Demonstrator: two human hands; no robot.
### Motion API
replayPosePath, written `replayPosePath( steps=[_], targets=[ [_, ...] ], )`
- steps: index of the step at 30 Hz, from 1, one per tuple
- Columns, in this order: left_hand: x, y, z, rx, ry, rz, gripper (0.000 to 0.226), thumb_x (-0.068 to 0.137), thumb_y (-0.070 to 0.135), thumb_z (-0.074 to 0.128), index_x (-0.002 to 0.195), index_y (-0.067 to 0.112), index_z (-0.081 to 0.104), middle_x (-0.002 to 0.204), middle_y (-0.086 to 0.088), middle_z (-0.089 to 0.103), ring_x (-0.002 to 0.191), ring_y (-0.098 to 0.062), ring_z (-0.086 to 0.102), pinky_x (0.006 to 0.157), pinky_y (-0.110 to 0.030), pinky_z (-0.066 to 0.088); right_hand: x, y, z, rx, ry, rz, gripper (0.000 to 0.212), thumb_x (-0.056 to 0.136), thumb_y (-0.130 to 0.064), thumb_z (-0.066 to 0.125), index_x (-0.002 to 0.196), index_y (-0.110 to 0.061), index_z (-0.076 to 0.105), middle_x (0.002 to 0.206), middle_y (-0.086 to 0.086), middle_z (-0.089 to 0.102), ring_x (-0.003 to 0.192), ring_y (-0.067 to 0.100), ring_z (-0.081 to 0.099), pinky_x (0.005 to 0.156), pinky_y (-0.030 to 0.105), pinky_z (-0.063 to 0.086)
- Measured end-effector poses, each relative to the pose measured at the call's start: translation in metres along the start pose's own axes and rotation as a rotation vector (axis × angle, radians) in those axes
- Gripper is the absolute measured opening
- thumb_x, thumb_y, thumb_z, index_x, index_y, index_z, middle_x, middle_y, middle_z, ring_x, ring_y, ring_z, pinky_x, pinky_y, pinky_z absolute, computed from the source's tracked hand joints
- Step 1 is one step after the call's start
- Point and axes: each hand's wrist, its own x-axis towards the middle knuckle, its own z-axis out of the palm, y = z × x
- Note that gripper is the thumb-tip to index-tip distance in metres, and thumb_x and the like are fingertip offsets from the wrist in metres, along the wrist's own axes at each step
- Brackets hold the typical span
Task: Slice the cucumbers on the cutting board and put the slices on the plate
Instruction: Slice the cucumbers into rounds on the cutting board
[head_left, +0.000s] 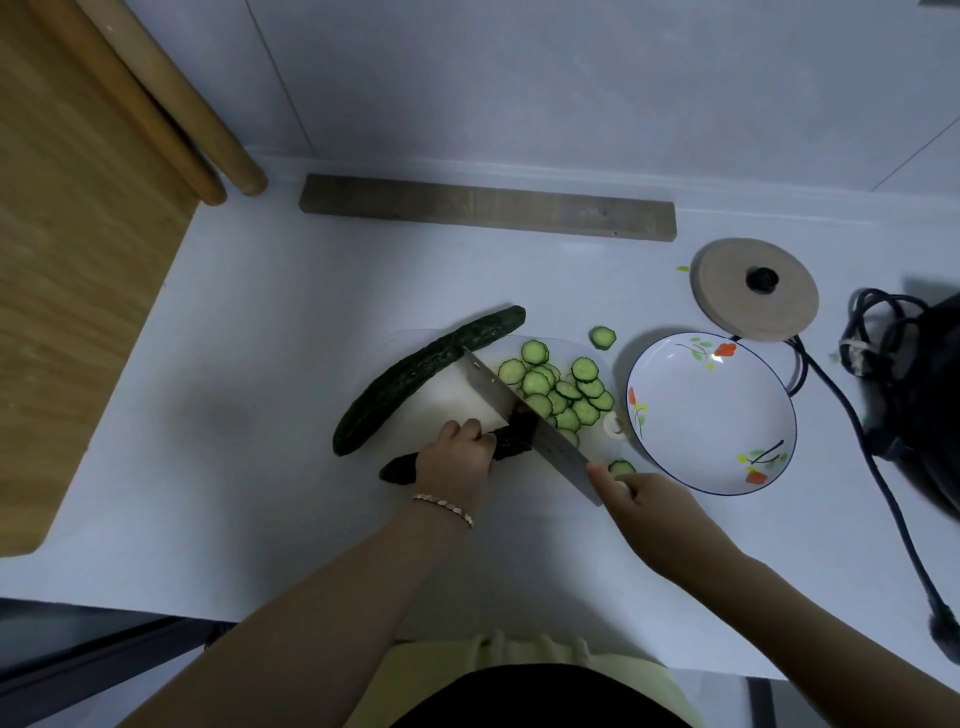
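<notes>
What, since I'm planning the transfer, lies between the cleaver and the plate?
In the head view, a heap of cucumber slices lies on the cutting board between the cleaver and the plate. The plate itself holds no slices yet.

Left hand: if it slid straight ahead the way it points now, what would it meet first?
Most likely the knife blade, which crosses the held cucumber just beyond the left hand; the slices lie past it. The height gap is unclear from this view.
</notes>
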Motion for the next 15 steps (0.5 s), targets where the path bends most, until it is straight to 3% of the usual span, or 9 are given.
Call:
replayPosePath(
  steps=[7, 15],
  targets=[
    [0.0, 0.002, 0.004, 0.04, 0.04, 0.006, 0.037, 0.021, 0.014, 0.092, 0.046, 0.019, 0.064, 0.053, 0.004, 0.054, 0.047, -0.016, 0.055, 0.035, -0.012, 0.023, 0.003, -0.001, 0.011, -0.072, -0.021, 0.009, 0.055, 0.096, -0.051, 0.031, 0.058, -0.012, 0.032, 0.055, 0.004, 0.034, 0.05, 0.017, 0.037, 0.051, 0.028, 0.03],
    [-0.002, 0.004, 0.005, 0.025, 0.046, -0.047, 0.039, 0.023, 0.009, 0.091, 0.047, 0.018, 0.062, 0.054, 0.002, 0.052, 0.048, -0.018, 0.054, 0.033, -0.015, 0.025, 0.018, 0.012, 0.036, 0.101, -0.01, 0.04, 0.051, 0.096, -0.05, 0.032, 0.063, -0.011, 0.037, 0.057, 0.004, 0.037, 0.054, 0.018, 0.039, 0.058, 0.032, 0.031]
  ],
)
